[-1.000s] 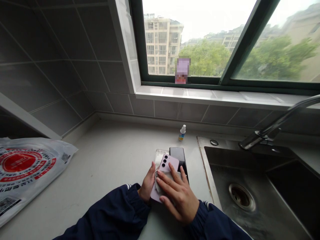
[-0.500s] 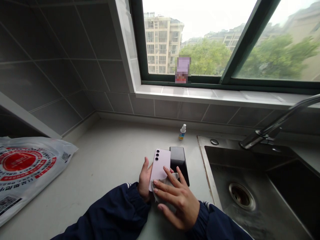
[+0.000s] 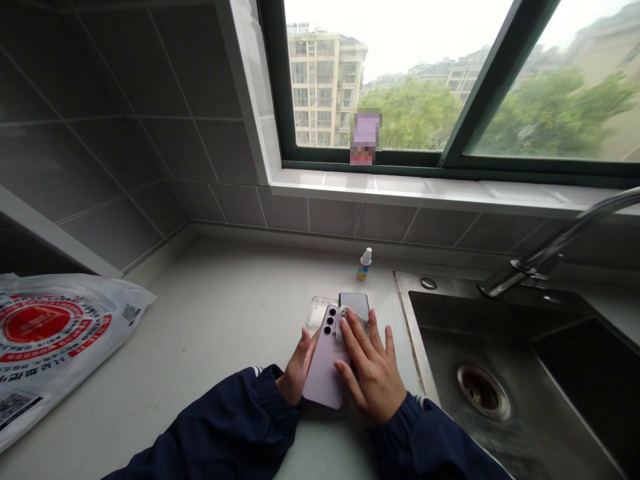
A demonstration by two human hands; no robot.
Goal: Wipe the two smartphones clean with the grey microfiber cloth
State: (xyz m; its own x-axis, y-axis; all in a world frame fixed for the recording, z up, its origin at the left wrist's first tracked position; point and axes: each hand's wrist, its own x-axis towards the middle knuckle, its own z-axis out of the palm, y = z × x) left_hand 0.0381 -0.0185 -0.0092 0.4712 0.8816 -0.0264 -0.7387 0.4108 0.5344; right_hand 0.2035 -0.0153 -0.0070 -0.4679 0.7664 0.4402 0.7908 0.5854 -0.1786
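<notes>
The bottle (image 3: 365,266) stands behind the held phone (image 3: 324,373), left of the sink (image 3: 434,333).

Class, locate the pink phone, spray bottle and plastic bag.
Pink phone (image 3: 324,368), head view: bare part of its back.
Spray bottle (image 3: 365,267), head view: its body.
Plastic bag (image 3: 59,340), head view: printed side.

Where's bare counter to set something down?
Biggest patch: counter between plastic bag and left hand, back to the tiled wall. It continues behind the clear case, left of the spray bottle.
Crowded: where lilac phone, cloth, right hand, clear case and black device bunch; only a narrow strip parts black device from sink.
</notes>
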